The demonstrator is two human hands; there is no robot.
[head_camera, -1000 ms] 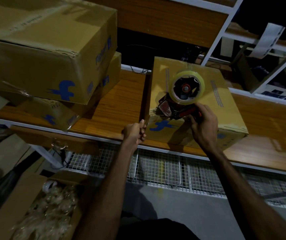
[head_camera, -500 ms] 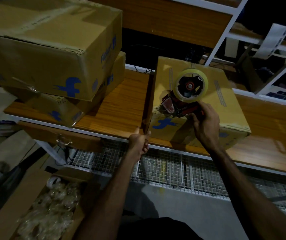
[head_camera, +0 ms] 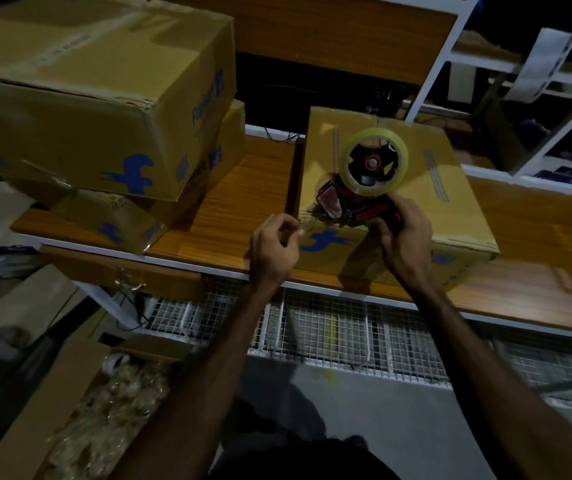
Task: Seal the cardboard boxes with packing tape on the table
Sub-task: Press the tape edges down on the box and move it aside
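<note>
Cardboard box (head_camera: pixel 392 174) on the wooden table (head_camera: pixel 243 206) gets its seam taped: right hand (head_camera: pixel 404 244) grips a red tape dispenser (head_camera: pixel 357 199) at the near top edge, left hand (head_camera: pixel 274 247) seemingly pinching the tape end at the corner. Next, probably, anchoring the tape down the front face.

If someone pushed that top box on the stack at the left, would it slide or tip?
The top box probably slides easily: smooth cardboard resting on the lower box. It overhangs that smaller box, so it might tip off. Its dented edges suggest soft walls.
</note>
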